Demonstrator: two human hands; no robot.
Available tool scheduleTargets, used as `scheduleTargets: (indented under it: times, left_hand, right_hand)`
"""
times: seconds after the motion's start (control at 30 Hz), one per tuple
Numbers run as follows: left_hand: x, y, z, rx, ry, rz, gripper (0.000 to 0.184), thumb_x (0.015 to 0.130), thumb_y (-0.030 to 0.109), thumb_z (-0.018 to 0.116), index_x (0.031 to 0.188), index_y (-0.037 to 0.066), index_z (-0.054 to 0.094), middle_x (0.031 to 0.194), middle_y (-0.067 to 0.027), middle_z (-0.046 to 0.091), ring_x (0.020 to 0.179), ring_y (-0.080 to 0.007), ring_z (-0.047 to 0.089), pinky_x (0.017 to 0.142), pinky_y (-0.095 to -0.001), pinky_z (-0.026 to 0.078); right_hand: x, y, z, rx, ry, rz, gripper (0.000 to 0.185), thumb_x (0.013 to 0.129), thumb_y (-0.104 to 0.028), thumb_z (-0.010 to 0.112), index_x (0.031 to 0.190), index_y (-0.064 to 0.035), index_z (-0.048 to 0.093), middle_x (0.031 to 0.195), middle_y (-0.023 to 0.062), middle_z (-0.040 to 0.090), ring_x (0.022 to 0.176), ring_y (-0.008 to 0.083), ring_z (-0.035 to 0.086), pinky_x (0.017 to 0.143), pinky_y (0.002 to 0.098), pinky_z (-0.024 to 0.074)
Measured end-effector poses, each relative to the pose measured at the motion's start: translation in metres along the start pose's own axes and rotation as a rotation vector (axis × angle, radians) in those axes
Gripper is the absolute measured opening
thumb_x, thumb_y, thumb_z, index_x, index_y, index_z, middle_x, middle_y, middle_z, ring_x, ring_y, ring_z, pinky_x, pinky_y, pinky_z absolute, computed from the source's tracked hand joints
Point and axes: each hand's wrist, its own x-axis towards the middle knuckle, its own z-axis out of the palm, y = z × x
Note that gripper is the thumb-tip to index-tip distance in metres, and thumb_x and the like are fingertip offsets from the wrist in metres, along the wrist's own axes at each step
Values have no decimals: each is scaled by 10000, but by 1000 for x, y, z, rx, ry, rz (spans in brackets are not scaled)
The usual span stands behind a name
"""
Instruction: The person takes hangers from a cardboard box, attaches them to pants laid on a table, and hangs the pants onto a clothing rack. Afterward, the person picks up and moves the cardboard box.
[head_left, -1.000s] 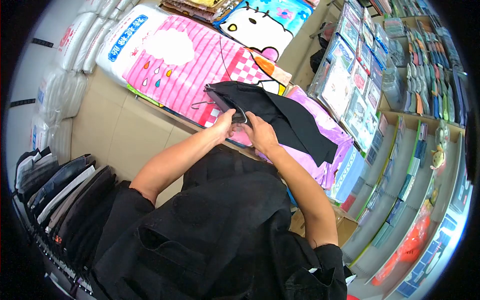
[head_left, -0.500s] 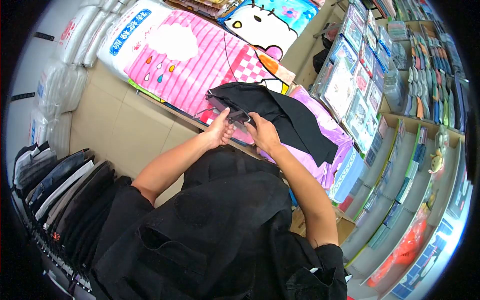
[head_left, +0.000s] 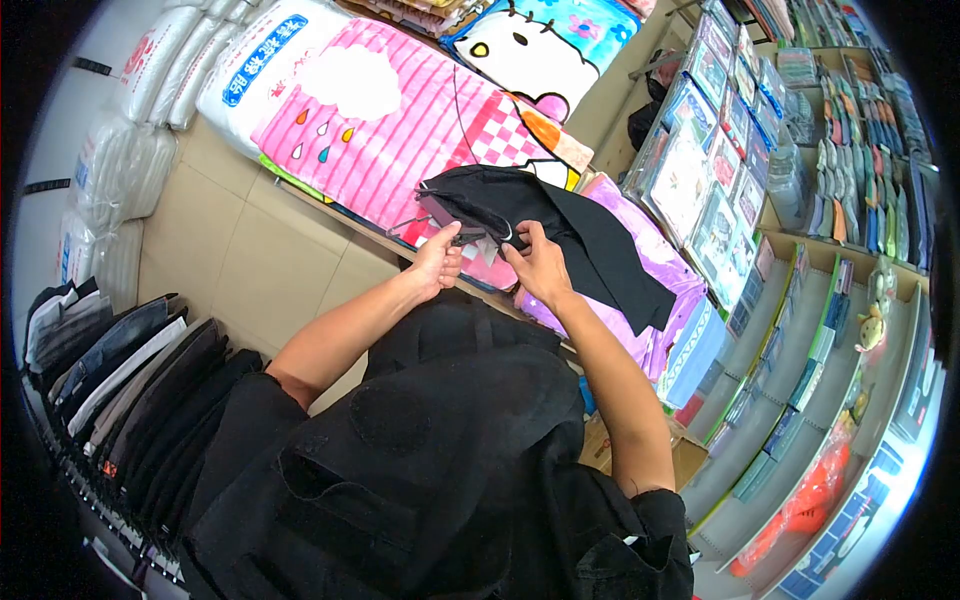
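Observation:
Black folded trousers point(head_left: 590, 235) lie across the pink and purple packs, their waist end toward me. A hanger point(head_left: 408, 224) with a metal hook shows at the waist's left side. My left hand point(head_left: 438, 262) is closed on the hanger, near its clip end. My right hand point(head_left: 537, 262) pinches the waistband edge of the trousers, a short way right of my left hand. A small pale tag point(head_left: 487, 247) shows between the two hands.
A pink striped blanket pack point(head_left: 370, 120) and a cartoon blanket point(head_left: 540, 50) lie on the display. Dark clothes point(head_left: 150, 400) hang at the lower left. Packaged goods point(head_left: 700, 160) and shelves of socks point(head_left: 850, 180) stand at the right.
My right hand has moved slightly right, away from my left hand, drawing the waistband edge with it. The pale tag has come into view between the hands.

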Motion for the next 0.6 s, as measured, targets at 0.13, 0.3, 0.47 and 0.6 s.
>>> scheduleTargets:
  times: [0.13,0.3,0.47,0.6]
  left_hand:
    - [4,1,3,67,25,16,531,943,602,570,645,219,355,510,98,276,387,-51,214,361,-236,149]
    - [3,5,13,121,72,35,517,969,567,547,637,221,352,512,97,278,385,-53,211,358,-242,146]
    - [6,5,16,169,85,23,514,968,564,543,630,227,352,515,96,276,385,-57,203,361,-246,143]
    - [12,2,14,184,62,26,506,962,565,544,633,229,359,516,94,282,384,-57,207,361,-249,142]
  right_hand:
    - [-2,-2,-3,-1,7,8,443,891,-239,701,1222,-16,508,1053,255,685,869,353,727,809,433,559]
    - [-3,0,-4,-6,-16,-29,408,894,-224,685,1202,-15,518,1052,258,684,888,365,719,819,444,551]
    - [-6,-3,-2,-30,-40,-51,353,912,-213,664,1179,-22,534,1056,255,678,897,395,694,824,461,534]
    - [-11,-10,-4,-69,-43,-107,334,927,-215,648,1186,-33,540,1048,241,677,909,410,676,820,474,524]
